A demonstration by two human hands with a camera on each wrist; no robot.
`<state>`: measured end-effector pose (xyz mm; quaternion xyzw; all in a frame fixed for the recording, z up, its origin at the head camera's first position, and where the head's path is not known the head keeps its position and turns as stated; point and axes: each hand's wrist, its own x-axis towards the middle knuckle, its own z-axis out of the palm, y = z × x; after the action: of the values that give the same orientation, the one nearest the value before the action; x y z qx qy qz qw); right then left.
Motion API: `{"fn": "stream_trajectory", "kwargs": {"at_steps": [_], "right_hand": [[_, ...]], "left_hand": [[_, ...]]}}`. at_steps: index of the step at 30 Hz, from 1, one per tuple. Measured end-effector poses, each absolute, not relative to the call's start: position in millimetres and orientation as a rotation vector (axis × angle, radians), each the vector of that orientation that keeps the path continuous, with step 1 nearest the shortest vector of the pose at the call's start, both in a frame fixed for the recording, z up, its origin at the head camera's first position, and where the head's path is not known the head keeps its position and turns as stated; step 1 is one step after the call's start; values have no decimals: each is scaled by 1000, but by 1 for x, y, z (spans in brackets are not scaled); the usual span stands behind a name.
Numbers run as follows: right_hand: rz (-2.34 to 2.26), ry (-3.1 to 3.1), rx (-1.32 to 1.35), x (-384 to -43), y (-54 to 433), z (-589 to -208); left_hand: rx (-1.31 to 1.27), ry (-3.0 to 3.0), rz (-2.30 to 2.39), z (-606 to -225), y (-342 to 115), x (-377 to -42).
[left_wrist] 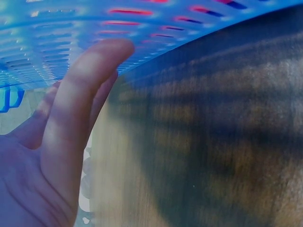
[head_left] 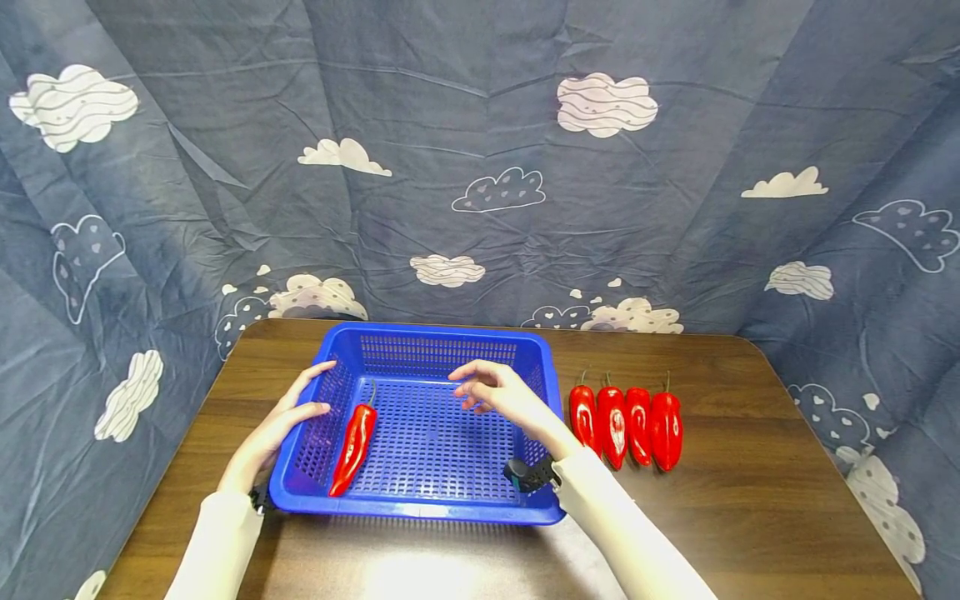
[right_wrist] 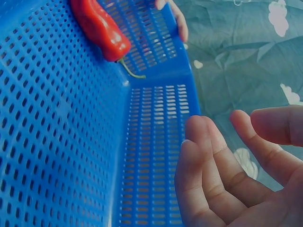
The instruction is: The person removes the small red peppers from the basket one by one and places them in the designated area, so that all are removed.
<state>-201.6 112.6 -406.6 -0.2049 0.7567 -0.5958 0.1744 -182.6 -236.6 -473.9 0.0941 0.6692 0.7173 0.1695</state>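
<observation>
A blue perforated plastic basket [head_left: 420,510] stands on the brown wooden table. My left hand [head_left: 273,427] holds its left side, with fingertips over the rim; in the left wrist view fingers [left_wrist: 71,99] lie along the outer wall. Inside, one glossy red chili pepper [head_left: 354,450] lies lengthwise near the left wall, its green stem pointing away from me. Over the right half of the basket hovers my right hand [head_left: 504,398], fingers loosely bent and apart, with nothing between them. The right wrist view shows the pepper [right_wrist: 102,30] well away from those fingers.
Right of the basket, several red peppers [head_left: 639,425] lie side by side on the table [head_left: 750,467], stems away from me. My right forearm [head_left: 622,517] passes over the basket's right front corner. A dark curtain [head_left: 510,258] with cloud prints hangs behind the table.
</observation>
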Motion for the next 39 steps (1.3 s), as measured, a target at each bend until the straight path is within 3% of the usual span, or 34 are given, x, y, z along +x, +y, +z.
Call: {"fn": "stream_trajectory", "kwargs": {"at_steps": [39], "right_hand": [[-1494,2059,-717,-202,50,-427]], "left_hand": [[275,1912,2037,-475,-237,-183]]}}
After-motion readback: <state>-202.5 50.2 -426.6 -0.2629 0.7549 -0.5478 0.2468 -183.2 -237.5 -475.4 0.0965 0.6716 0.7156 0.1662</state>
